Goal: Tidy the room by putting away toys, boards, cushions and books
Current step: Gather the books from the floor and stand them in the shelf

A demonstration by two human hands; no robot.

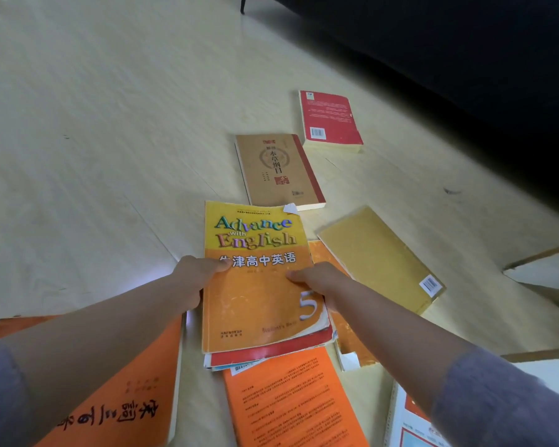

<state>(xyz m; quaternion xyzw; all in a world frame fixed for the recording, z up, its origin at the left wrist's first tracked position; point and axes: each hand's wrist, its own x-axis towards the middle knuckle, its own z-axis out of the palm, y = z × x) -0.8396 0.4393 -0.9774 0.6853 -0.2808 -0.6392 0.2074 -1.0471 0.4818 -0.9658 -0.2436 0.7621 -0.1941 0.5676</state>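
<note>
Books lie scattered over a pale wood-grain laminate floor (94, 156), and both hands clamp one small stack between them. On top is a glossy yellow-and-orange paperback textbook (259, 304), its cover soft, worn and dog-eared at the far corner. The left hand (192, 282) grips the stack's left edge and the right hand (320, 283) grips its right edge. Each thumb is pressed flat on the cover while the fingers wrap out of sight underneath. Below the textbook a thin red-edged paperback (271, 351) pokes out at the near end. Whether the stack rests on the books under it or hangs just above them cannot be told.

Just beyond the stack lies a tan matte book with a red spine strip (278, 171). Farther off is a thick red paperback with yellowed page edges (331, 119), back cover up. To the right of the right hand sits a plain mustard-yellow paperback (378, 256), barcode showing. A mottled orange book (349, 337) lies partly beneath the stack. Nearer the person are a large orange book with brush lettering (120, 382) under the left forearm and an orange back cover dense with print (291, 401). Flat white boards with wooden edges (542, 272) lie at the right margin, and dark furniture (465, 59) fills the upper right.
</note>
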